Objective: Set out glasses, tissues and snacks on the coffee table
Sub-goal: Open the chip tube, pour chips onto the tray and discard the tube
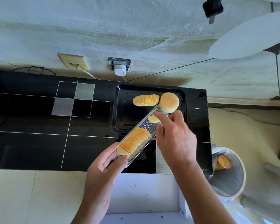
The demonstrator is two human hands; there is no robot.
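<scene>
Head view: left hand (102, 160) grips the near end of the clear ribbed plastic chip sleeve (138, 137), tilted toward the glossy black rectangular tray (118, 110) at the tabletop's far right corner, presumably for unloading. Right hand (173, 135) pinches chips at its far end; stacked chips (145, 100) lie on the tray.

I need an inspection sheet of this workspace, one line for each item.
Surface: black glossy table with white lines.
Job's things: black tray holding a row of crisps and a round bun; clear plastic sleeve half full of crisps, tilted over the tray.
Clutter: nothing seen.
Grippers: left hand grips the sleeve's near end; right hand pinches its far end.
Cables: black cable and plugs at wall sockets.
Surroundings: lined bin, tiled floor.
</scene>
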